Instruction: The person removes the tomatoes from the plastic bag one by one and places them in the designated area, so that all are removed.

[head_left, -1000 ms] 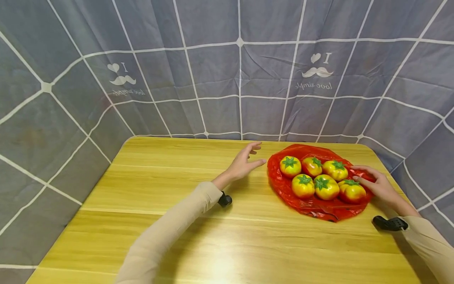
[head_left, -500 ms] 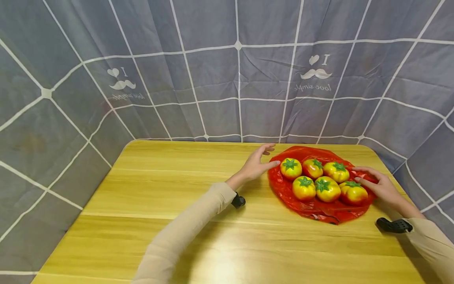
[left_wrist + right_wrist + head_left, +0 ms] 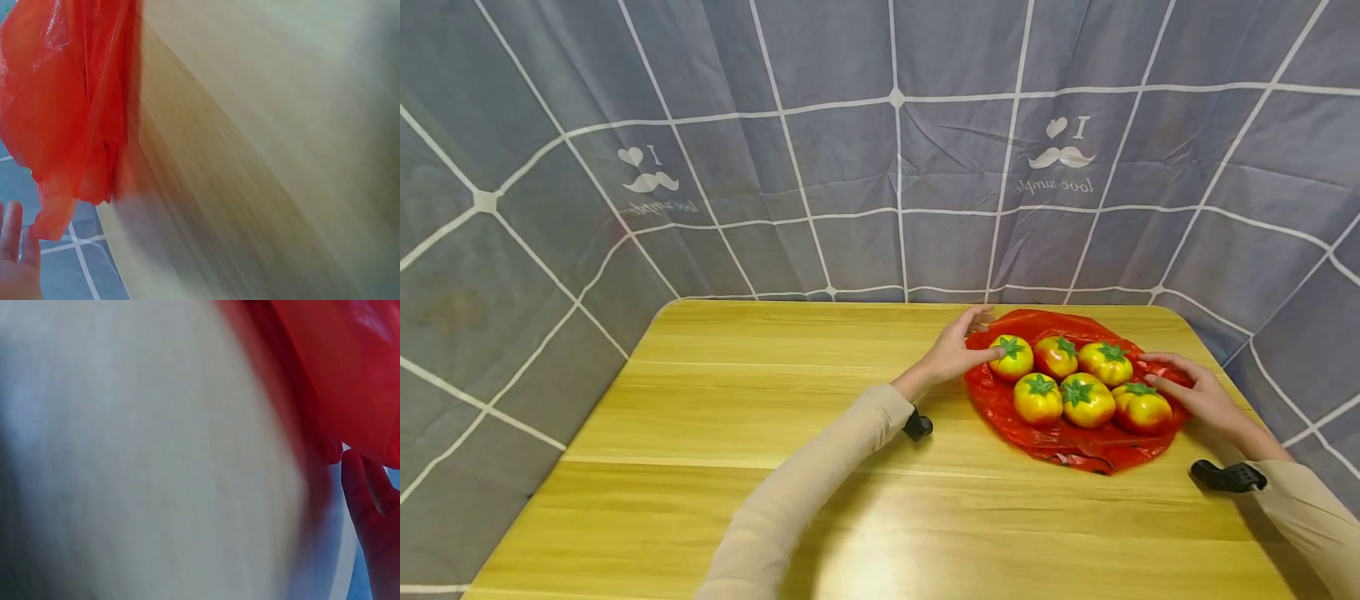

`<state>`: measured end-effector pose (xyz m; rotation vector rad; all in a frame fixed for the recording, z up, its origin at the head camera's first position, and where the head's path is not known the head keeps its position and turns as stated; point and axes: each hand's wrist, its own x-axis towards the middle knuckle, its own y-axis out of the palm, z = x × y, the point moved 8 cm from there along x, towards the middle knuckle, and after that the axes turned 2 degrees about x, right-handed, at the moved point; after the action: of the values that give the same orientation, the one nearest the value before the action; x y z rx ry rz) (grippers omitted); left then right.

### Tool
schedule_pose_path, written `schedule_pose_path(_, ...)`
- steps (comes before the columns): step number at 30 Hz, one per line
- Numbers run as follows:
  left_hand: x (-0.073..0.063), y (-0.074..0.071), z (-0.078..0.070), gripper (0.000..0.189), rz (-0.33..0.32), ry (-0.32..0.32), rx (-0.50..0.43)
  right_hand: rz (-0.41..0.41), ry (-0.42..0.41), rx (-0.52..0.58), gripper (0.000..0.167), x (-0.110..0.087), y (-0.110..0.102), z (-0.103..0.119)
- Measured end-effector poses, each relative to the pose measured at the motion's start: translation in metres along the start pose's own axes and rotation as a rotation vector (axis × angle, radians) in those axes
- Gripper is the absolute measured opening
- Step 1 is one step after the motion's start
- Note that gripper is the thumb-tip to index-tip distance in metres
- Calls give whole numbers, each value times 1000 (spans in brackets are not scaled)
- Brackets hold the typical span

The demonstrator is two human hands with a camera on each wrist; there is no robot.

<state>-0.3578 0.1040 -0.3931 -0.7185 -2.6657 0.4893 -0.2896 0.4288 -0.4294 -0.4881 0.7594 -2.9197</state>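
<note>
A red plastic bag (image 3: 1000, 417) lies spread wide on the table, its mouth facing up. Inside it sit several glossy yellow-and-red tomatoes (image 3: 1087, 402) with green star-shaped tops. My left hand (image 3: 951, 354) is at the bag's left edge, thumb reaching over the rim to the leftmost tomato (image 3: 1017, 365), fingers loosely extended on the far side. The left wrist view shows the fingertips right at a corner of the red film (image 3: 62, 125). On the right edge rests my right hand (image 3: 1210, 400), thumb and fingers spread around the rim; its fingers touch the film (image 3: 350, 375) in the right wrist view.
The wooden table (image 3: 737, 400) extends to the left and front of the bag. Behind it and on both sides hangs a grey curtain (image 3: 835, 175) with white grid lines. Black straps (image 3: 1228, 477) sit at both wrists.
My left hand has moved right, from beside the bag to its left edge, with the thumb now over the rim. The right hand stays at the bag's right edge.
</note>
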Motion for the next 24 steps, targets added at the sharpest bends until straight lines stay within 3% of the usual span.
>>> schedule_pose_path(7,5,7,1,75,35,11,-34,12,0,12,35,0,2,0)
schedule_pose_path(14,12,9,2,72,10,-16,-87,15,-26,19,34,0,2,3)
schedule_pose_path(24,13,17,11,73,67,-23,13,27,-18,43,35,-1,4,2)
